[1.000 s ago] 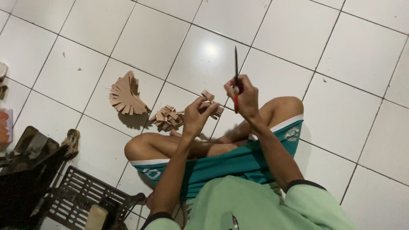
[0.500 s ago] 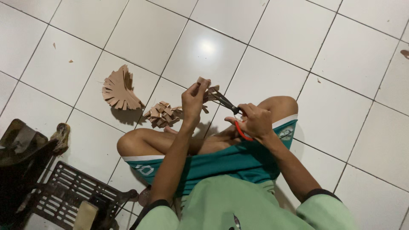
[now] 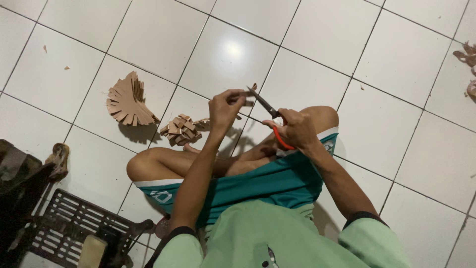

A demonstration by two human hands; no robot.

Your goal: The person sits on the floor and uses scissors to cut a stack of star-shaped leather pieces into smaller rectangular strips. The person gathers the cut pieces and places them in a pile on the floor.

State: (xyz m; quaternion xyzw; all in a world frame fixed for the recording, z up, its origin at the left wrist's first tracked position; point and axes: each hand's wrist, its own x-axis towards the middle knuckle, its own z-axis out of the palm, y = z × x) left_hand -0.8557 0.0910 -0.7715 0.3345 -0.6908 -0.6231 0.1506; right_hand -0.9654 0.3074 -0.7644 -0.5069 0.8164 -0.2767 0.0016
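I sit cross-legged on a white tiled floor. My left hand (image 3: 225, 106) is raised and pinches a small tan cardboard piece (image 3: 249, 94) between its fingertips. My right hand (image 3: 296, 130) grips red-handled scissors (image 3: 270, 115), and the dark blades point up-left, meeting the piece. A fan-shaped stack of tan cardboard pieces (image 3: 128, 101) lies on the floor to the left. A smaller heap of cut pieces (image 3: 181, 129) sits just beyond my left knee.
A black cast-iron treadle grate (image 3: 74, 226) and dark cloth (image 3: 17, 181) stand at the lower left. More tan scraps (image 3: 468, 54) lie at the right edge. Tiny cardboard crumbs dot the tiles at upper left.
My right hand dropped from holding the scissors upright to my lap, then tipped the blades toward the piece in my left hand. The view shifted slightly.
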